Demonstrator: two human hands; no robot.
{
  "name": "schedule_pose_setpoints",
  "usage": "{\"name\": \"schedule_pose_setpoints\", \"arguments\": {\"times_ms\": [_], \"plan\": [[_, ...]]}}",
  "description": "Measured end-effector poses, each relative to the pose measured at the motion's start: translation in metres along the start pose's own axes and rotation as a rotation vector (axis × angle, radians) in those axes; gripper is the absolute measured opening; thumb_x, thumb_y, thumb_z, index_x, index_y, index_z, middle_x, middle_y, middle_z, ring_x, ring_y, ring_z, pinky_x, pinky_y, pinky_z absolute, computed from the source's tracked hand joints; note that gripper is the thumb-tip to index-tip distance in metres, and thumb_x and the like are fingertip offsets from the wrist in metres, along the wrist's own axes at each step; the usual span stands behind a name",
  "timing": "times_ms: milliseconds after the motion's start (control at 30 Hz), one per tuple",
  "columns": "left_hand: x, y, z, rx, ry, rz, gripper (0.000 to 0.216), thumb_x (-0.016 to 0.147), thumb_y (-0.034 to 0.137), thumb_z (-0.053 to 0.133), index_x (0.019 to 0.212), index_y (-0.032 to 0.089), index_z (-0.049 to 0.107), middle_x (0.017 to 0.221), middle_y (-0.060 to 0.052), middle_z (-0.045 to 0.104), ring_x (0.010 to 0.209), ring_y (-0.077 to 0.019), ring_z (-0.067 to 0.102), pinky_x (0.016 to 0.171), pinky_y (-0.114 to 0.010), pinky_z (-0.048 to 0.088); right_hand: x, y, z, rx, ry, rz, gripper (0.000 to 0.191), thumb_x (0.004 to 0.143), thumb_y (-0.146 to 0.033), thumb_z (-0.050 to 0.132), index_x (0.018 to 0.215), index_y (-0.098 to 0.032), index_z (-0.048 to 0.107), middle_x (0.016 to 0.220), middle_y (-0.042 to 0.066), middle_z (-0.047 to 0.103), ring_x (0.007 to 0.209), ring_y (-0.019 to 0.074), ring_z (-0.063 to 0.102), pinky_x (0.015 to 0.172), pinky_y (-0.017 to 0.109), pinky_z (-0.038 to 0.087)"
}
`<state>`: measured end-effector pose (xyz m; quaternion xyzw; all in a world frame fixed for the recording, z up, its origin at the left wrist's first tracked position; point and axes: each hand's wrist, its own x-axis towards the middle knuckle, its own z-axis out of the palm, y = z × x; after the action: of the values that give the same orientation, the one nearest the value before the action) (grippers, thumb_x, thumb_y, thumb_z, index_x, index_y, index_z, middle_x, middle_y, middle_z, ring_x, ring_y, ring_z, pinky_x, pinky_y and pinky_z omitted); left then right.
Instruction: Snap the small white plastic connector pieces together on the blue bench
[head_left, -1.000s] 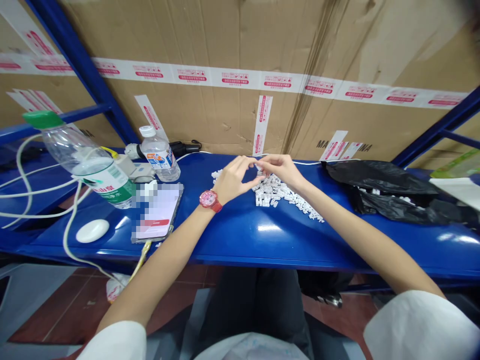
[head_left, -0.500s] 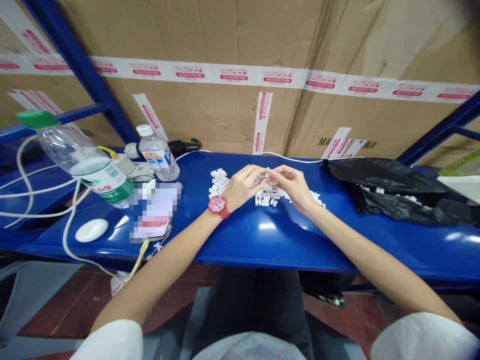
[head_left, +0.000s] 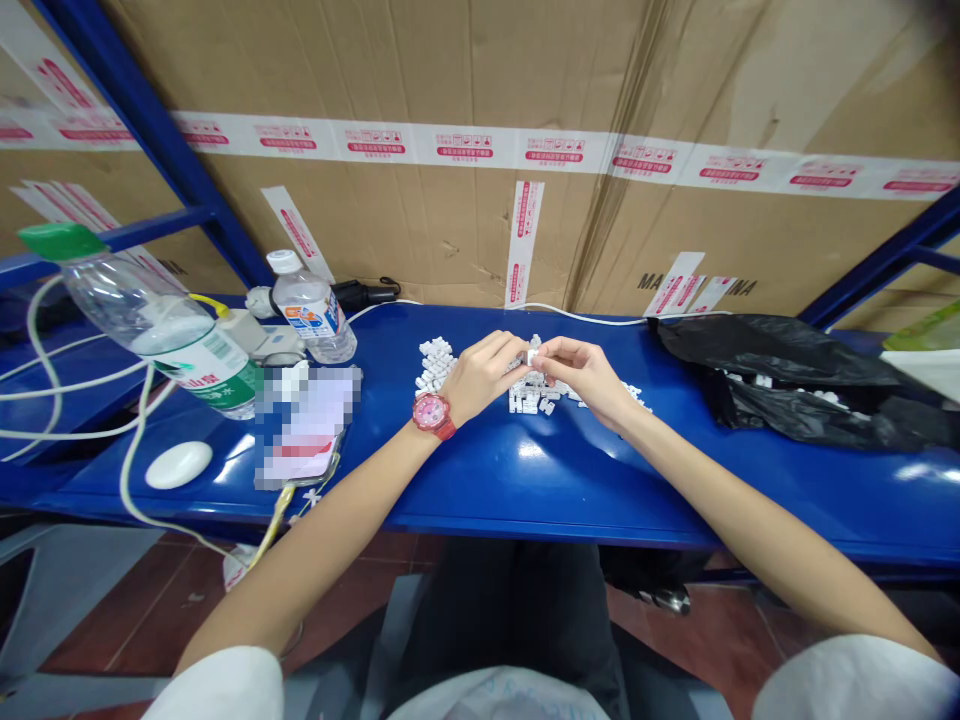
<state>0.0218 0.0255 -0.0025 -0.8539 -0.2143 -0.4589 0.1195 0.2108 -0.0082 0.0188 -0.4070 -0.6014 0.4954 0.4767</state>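
Observation:
My left hand and my right hand meet over a blue shelf, fingers pinched together on one small white plastic piece. A pink watch sits on my left wrist. Under and behind the hands lies a heap of several small white plastic pieces. A second small pile of white pieces lies just left of my left hand.
A phone with a cable lies left of my arms, beside a white oval mouse-like object. Two water bottles stand at the left. A black plastic bag lies at the right. Taped cardboard boxes form the back wall.
Both hands have drawn back towards me from the far edge of the heap and now hold a white piece between them. The view shifted slightly.

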Motion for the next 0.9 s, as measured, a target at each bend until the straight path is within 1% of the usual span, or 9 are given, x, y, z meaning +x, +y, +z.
{"name": "schedule_pose_setpoints", "arguments": {"times_ms": [133, 233, 333, 400, 467, 567, 667, 767, 900], "plan": [[0.001, 0.002, 0.003, -0.069, -0.033, -0.002, 0.014, 0.098, 0.028, 0.059, 0.092, 0.015, 0.057, 0.084, -0.003, 0.063, 0.079, -0.0172, 0.061, 0.071, -0.03, 0.053, 0.001, 0.0, 0.0, 0.066, -0.043, 0.111, 0.024, 0.071, -0.038, 0.081, 0.075, -0.018, 0.068, 0.077, 0.0, 0.061, 0.063, 0.0094, 0.047, 0.061, 0.027, 0.038], [0.003, 0.006, 0.004, -0.199, -0.001, -0.115, 0.02, 0.096, 0.033, 0.062, 0.088, 0.016, 0.056, 0.081, -0.001, 0.058, 0.074, -0.0142, 0.058, 0.068, -0.027, 0.052, 0.005, -0.004, -0.016, 0.085, -0.078, 0.163, 0.019, 0.069, -0.034, 0.079, 0.073, -0.019, 0.068, 0.075, 0.0, 0.062, 0.062, 0.0095, 0.048, 0.061, 0.028, 0.04], [0.004, 0.007, 0.002, -0.271, 0.048, -0.212, 0.026, 0.093, 0.038, 0.066, 0.083, 0.017, 0.053, 0.077, 0.002, 0.054, 0.068, -0.0115, 0.054, 0.066, -0.025, 0.05, 0.009, -0.013, -0.051, -0.147, -0.06, 0.138, 0.016, 0.067, -0.032, 0.079, 0.072, -0.019, 0.069, 0.068, -0.001, 0.063, 0.059, 0.0102, 0.05, 0.061, 0.029, 0.042], [0.004, 0.007, 0.001, -0.279, 0.065, -0.213, 0.027, 0.092, 0.038, 0.067, 0.083, 0.017, 0.054, 0.076, 0.002, 0.054, 0.067, -0.011, 0.054, 0.065, -0.025, 0.05, 0.01, -0.02, -0.075, -0.424, -0.093, 0.111, 0.018, 0.064, -0.033, 0.081, 0.069, -0.019, 0.07, 0.064, 0.001, 0.065, 0.059, 0.0125, 0.053, 0.061, 0.031, 0.043], [0.004, 0.009, 0.002, -0.293, 0.055, -0.192, 0.024, 0.092, 0.036, 0.067, 0.086, 0.017, 0.056, 0.078, 0.002, 0.055, 0.068, -0.0109, 0.054, 0.066, -0.025, 0.05, 0.01, -0.025, -0.085, -0.6, -0.133, 0.079, 0.022, 0.065, -0.038, 0.081, 0.069, -0.019, 0.072, 0.067, 0.004, 0.069, 0.063, 0.0155, 0.057, 0.063, 0.033, 0.045], [0.003, 0.014, 0.005, -0.335, 0.025, -0.171, 0.022, 0.091, 0.033, 0.07, 0.087, 0.017, 0.057, 0.078, 0.002, 0.055, 0.069, -0.0108, 0.054, 0.066, -0.024, 0.05, 0.005, -0.026, -0.069, -0.519, -0.173, -0.001, 0.027, 0.073, -0.044, 0.077, 0.082, -0.019, 0.074, 0.082, 0.006, 0.073, 0.072, 0.0163, 0.06, 0.066, 0.032, 0.045], [0.002, 0.017, 0.008, -0.361, 0.013, -0.166, 0.019, 0.09, 0.03, 0.071, 0.088, 0.017, 0.057, 0.08, 0.002, 0.057, 0.071, -0.0114, 0.054, 0.065, -0.024, 0.049, -0.001, -0.022, -0.038, -0.297, -0.24, 0.052, 0.028, 0.077, -0.044, 0.074, 0.089, -0.018, 0.072, 0.078, 0.003, 0.069, 0.064, 0.012, 0.054, 0.058, 0.028, 0.038], [0.001, 0.017, 0.008, -0.349, -0.01, -0.157, 0.017, 0.092, 0.029, 0.068, 0.09, 0.017, 0.056, 0.082, 0.001, 0.058, 0.074, -0.0128, 0.056, 0.068, -0.026, 0.05, -0.004, -0.019, -0.023, -0.193, -0.199, 0.114, 0.023, 0.075, -0.04, 0.074, 0.081, -0.018, 0.07, 0.068, -0.001, 0.061, 0.057, 0.0095, 0.045, 0.053, 0.026, 0.031], [0.003, 0.022, 0.01, -0.344, -0.091, -0.144, 0.017, 0.096, 0.031, 0.063, 0.091, 0.017, 0.055, 0.083, -0.001, 0.057, 0.077, -0.0144, 0.057, 0.07, -0.028, 0.052, -0.005, -0.022, -0.025, -0.237, -0.187, 0.108, 0.02, 0.07, -0.035, 0.075, 0.069, -0.018, 0.064, 0.064, -0.001, 0.059, 0.056, 0.0093, 0.044, 0.054, 0.026, 0.03]]}}
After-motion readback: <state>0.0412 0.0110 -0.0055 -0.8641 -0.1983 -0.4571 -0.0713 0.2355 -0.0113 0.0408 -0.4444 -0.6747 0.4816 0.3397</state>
